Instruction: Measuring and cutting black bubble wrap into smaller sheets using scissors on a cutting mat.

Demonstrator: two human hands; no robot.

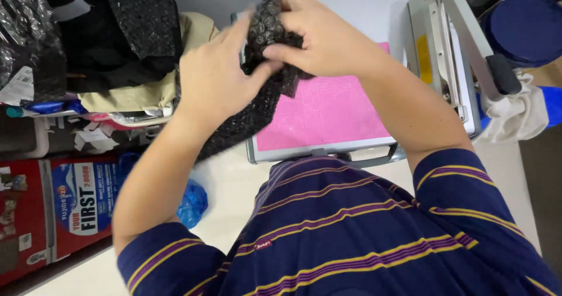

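Hands: L (213,79) + R (319,41) both clutch black bubble wrap (257,105) | under: pink mat (325,111) | R side: heat press (451,50)

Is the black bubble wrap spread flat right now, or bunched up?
Bunched up. The black bubble wrap is crumpled between the left hand and right hand, lifted above the pink mat, one end trailing down.
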